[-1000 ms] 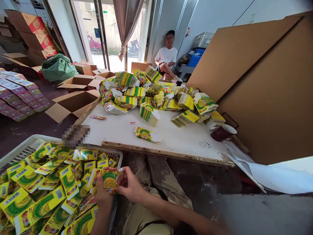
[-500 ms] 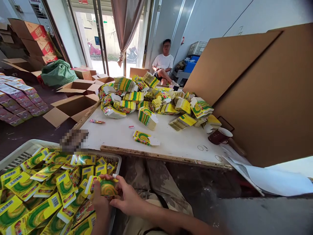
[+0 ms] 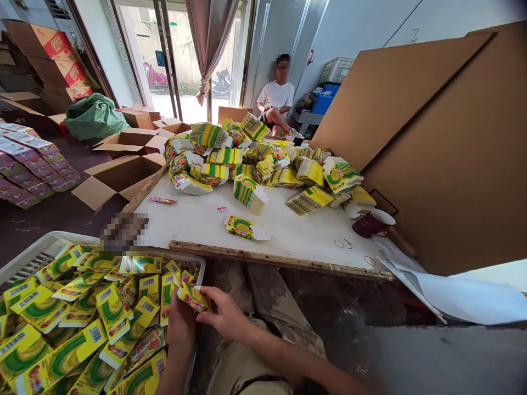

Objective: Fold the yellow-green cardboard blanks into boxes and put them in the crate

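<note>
Between my two hands is a small yellow and green carton (image 3: 192, 297), tilted, over the right edge of the basket. My left hand (image 3: 180, 318) is closed round its left end; part of those fingers is hidden behind the carton. My right hand (image 3: 220, 310) grips the other end with thumb and fingers. Beside and below them, a white plastic basket (image 3: 53, 241) is heaped with similar yellow cartons (image 3: 61, 356). On the white table lies a single flattened carton (image 3: 242, 227), with a bundle of flat cartons (image 3: 250, 193) standing behind it.
Many bundled cartons (image 3: 214, 159) pile up at the table's (image 3: 288, 241) back. A dark mug (image 3: 373, 223) stands at its right, by large cardboard sheets (image 3: 436, 148). Open cardboard boxes (image 3: 119, 178) sit on the floor at left. A person (image 3: 276, 99) sits by the far wall.
Both hands have risen slightly and moved right with the carton. The carton has turned, so a narrow printed side now shows instead of its broad green and yellow face.
</note>
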Available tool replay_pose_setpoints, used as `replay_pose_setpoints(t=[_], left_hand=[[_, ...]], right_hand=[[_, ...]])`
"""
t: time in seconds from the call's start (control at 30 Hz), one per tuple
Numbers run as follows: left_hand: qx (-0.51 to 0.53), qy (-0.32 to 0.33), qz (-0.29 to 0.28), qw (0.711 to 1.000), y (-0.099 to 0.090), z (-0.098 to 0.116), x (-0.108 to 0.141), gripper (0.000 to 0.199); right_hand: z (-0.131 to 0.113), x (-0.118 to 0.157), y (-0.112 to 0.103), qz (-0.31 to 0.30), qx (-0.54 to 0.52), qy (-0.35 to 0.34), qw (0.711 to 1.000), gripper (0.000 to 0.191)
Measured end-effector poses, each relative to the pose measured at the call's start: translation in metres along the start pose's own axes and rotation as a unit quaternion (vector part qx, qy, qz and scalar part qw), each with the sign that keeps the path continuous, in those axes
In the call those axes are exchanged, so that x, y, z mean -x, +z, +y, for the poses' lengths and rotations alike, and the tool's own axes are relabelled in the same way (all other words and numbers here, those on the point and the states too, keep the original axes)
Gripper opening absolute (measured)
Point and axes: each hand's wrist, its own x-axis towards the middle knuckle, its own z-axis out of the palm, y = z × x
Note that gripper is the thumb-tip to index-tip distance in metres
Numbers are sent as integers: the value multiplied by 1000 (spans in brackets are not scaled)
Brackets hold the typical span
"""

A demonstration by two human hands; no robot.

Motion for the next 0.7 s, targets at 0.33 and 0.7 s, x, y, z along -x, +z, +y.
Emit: replay_pose_setpoints(t=[0.33, 0.7], left_hand=[[31, -44, 45, 998, -4, -1, -6, 53], [-55, 19, 32, 998, -2, 7, -2, 40]], right_hand=[[-6, -7, -7, 39, -94, -23, 995, 41], [-3, -3, -31, 2, 52, -31, 998, 19]])
